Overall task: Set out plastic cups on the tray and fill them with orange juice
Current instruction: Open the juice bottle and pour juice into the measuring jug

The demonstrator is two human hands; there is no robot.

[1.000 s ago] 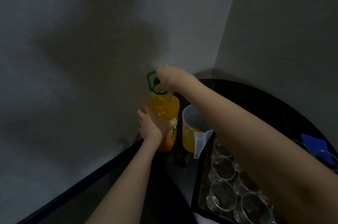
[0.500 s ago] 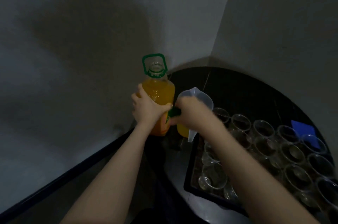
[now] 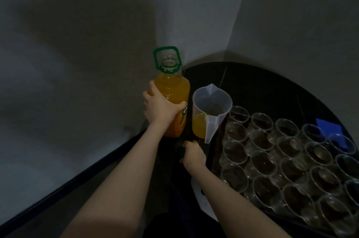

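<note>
While left hand [image 3: 161, 108] grips juice bottle [image 3: 172, 98], label unreadable; right hand [image 3: 193, 155] curled, contents unclear.

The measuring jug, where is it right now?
In the head view, the measuring jug stands on the dark table, between the juice bottle on its left and the cups.

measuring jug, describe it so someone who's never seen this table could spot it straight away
On the round black table in the wall corner, look left of the tray packed with empty clear cups. The measuring jug stands between that tray and the orange juice bottle gripped by the left hand. It is translucent white, with a pointed spout and some juice at the bottom.
</note>
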